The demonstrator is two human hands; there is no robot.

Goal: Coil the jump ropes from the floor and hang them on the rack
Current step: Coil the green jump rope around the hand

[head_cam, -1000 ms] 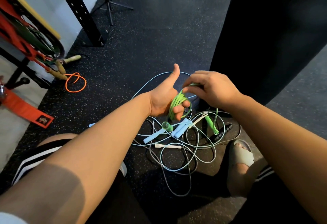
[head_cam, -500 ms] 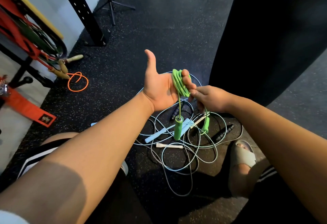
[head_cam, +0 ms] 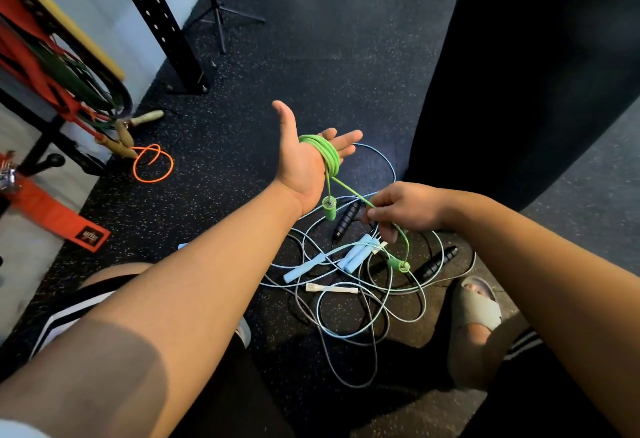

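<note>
Green rope (head_cam: 320, 153): looped round the flat, straight-fingered left hand (head_cam: 298, 164).
Loose tail (head_cam: 349, 191): slants down to the right hand (head_cam: 405, 210), pinched there.

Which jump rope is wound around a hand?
The green rope, coiled around the left hand; the orange rope and pale blue rope lie on the floor.

Bright green on the green rope (head_cam: 320, 153) at centre, same green on its handles (head_cam: 329, 207). Pale blue on the blue rope (head_cam: 356, 254) lower centre, beside black ribbed handles (head_cam: 434, 262) and a cream handle (head_cam: 332, 288). Neon orange on the orange rope (head_cam: 152, 164) at left. Black floor (head_cam: 311, 56), speckled with pale flecks. Red strap (head_cam: 52, 216) with black label at left edge. Beige sandal (head_cam: 479, 309) lower right.
</note>
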